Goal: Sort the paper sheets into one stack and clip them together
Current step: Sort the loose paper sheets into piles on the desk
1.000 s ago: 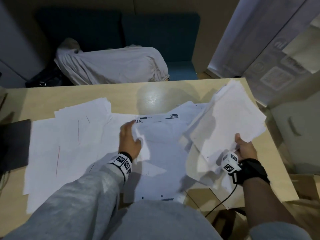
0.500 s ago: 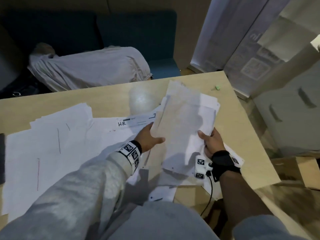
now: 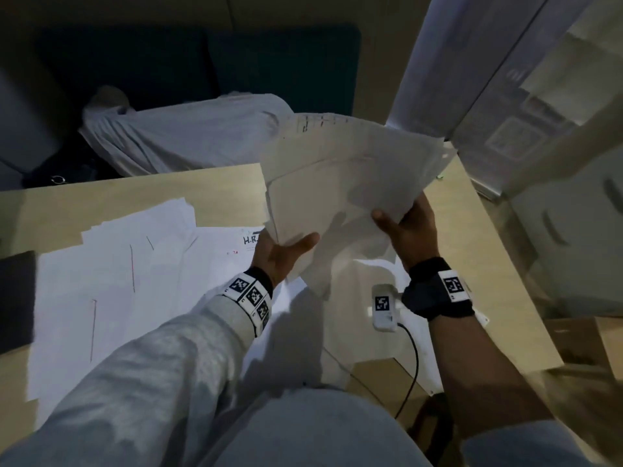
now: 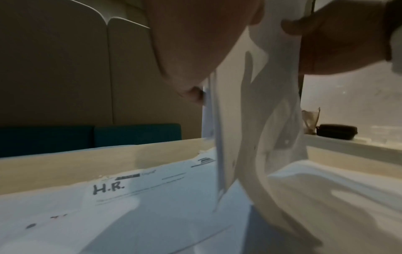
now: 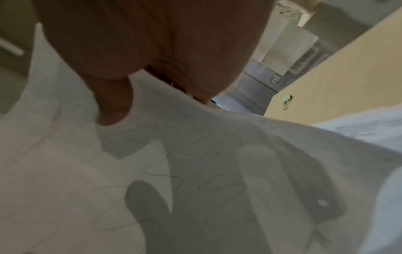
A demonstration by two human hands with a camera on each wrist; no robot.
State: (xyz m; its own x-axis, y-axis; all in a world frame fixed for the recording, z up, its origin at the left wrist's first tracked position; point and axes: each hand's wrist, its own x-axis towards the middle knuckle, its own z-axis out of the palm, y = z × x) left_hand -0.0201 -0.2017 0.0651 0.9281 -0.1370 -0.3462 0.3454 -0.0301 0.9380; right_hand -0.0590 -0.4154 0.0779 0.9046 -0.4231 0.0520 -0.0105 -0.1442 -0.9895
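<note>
Both hands hold a loose bundle of white sheets [image 3: 347,176] raised above the wooden table [image 3: 215,187]. My left hand [image 3: 283,252] grips its lower left edge, thumb on top. At the lower right edge my right hand [image 3: 404,227] pinches the sheets, thumb on the front face. The bundle [image 4: 250,120] hangs curled and uneven in the left wrist view. More sheets [image 3: 111,281] lie spread over the table's left half, one marked "H.R." [image 4: 108,188]. A small green binder clip [image 5: 287,100] lies on the far right of the table.
A dark flat object [image 3: 17,298] sits at the table's left edge. Beyond the table is a teal sofa [image 3: 276,69] with a pale garment [image 3: 188,136] on it. A cable [image 3: 409,362] hangs from my right wrist over the table's near edge.
The bundle has been lifted higher off the table and tilted more upright, fanning out at the top. Both hands rose with it and keep their grip on its lower edge.
</note>
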